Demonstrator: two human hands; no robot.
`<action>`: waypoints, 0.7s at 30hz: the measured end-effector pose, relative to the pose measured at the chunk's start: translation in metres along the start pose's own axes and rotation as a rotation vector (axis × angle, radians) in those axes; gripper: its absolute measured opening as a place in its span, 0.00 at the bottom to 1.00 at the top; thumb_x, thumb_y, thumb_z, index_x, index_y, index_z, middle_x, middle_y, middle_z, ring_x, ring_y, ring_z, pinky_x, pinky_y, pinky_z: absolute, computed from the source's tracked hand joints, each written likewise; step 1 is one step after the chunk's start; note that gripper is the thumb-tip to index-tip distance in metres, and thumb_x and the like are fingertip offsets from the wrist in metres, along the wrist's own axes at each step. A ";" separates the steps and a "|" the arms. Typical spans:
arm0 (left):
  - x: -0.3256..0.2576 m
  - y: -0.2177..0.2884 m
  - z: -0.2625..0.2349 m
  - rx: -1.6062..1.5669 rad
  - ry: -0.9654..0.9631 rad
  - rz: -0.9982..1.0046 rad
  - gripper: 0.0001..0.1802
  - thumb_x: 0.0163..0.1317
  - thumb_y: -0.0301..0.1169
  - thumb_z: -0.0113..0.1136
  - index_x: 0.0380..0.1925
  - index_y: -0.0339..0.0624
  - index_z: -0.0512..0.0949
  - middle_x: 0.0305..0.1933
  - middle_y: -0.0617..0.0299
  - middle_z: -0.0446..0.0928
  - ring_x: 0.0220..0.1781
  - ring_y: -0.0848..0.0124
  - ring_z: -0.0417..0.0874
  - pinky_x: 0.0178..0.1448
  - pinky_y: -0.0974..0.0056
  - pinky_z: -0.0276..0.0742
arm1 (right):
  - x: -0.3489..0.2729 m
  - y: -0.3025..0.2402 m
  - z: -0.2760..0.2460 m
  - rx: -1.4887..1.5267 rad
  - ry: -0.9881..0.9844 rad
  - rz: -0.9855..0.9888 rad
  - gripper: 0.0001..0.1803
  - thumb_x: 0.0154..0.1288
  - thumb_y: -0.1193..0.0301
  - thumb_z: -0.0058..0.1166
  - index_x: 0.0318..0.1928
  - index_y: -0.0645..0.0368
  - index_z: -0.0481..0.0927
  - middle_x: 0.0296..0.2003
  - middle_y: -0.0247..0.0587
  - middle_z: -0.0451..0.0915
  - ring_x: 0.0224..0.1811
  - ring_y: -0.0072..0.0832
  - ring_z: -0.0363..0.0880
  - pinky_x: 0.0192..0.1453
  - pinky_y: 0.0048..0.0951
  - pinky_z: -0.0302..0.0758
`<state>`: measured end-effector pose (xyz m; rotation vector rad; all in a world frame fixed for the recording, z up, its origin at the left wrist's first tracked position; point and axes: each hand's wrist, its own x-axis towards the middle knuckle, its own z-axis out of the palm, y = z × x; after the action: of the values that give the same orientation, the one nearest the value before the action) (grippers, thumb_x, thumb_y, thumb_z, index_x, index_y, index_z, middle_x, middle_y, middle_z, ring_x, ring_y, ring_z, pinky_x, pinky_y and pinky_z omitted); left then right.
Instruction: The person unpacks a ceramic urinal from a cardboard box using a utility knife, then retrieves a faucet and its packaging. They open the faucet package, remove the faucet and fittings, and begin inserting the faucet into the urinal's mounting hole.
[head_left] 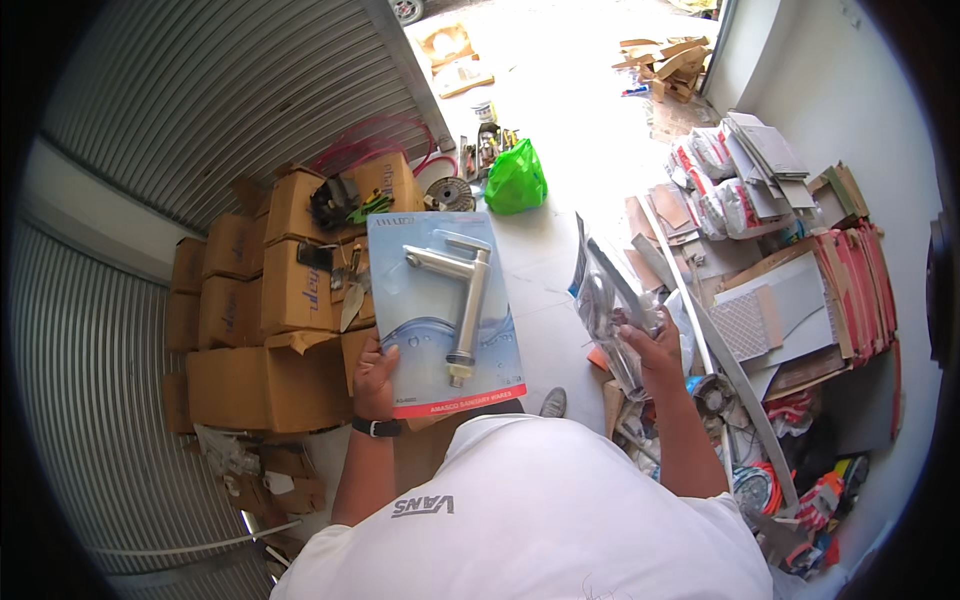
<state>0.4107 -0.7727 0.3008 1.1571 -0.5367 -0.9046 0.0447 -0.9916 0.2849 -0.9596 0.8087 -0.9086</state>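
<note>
Silver-coloured tap (468,305) in blister pack (400,325), left hand (375,385); second pack (603,310), right hand (657,350)

Working remotely, I find the left hand clasping the blister pack's lower left edge, in front of the torso. The right hand grips the second pack, clear plastic seen nearly edge-on; its contents I cannot identify. I judge the backing light and bendable, the tap its heavy part, the plastic slick and crackable. Advised hold: low side edges, near the tap's base. Count: two packs, one recognisable tap, one green bag (517,180), one wristwatch (377,428).
</note>
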 end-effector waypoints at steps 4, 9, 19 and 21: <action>0.092 0.029 0.055 -0.105 0.029 0.230 0.25 0.66 0.22 0.60 0.64 0.37 0.73 0.59 0.59 0.81 0.57 0.68 0.81 0.68 0.59 0.75 | 0.077 -0.011 -0.018 0.072 0.049 -0.027 0.24 0.62 0.78 0.64 0.58 0.63 0.73 0.50 0.44 0.84 0.53 0.27 0.84 0.59 0.29 0.80; 0.232 0.002 0.098 -0.266 -0.111 -0.029 0.27 0.65 0.22 0.66 0.64 0.39 0.72 0.61 0.58 0.79 0.61 0.63 0.80 0.68 0.54 0.76 | 0.187 -0.022 -0.032 0.199 0.047 -0.011 0.30 0.58 0.80 0.65 0.61 0.65 0.73 0.50 0.48 0.85 0.51 0.31 0.86 0.58 0.35 0.82; 0.548 -0.042 0.202 0.565 -0.211 -0.190 0.09 0.70 0.31 0.66 0.46 0.38 0.84 0.42 0.68 0.85 0.44 0.79 0.80 0.52 0.67 0.77 | 0.469 -0.079 -0.047 -0.656 0.251 0.007 0.25 0.52 0.69 0.74 0.48 0.64 0.77 0.36 0.44 0.82 0.37 0.29 0.81 0.45 0.33 0.79; 0.597 -0.033 0.222 0.599 -0.309 -0.172 0.10 0.71 0.30 0.66 0.46 0.37 0.85 0.40 0.68 0.84 0.40 0.80 0.79 0.47 0.68 0.77 | 0.500 -0.093 -0.063 -0.788 0.264 -0.046 0.24 0.53 0.69 0.74 0.48 0.65 0.78 0.37 0.44 0.83 0.37 0.30 0.82 0.45 0.34 0.79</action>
<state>0.5583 -1.3936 0.2963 1.6296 -1.0182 -1.1189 0.1628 -1.4894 0.2649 -1.5580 1.4285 -0.7653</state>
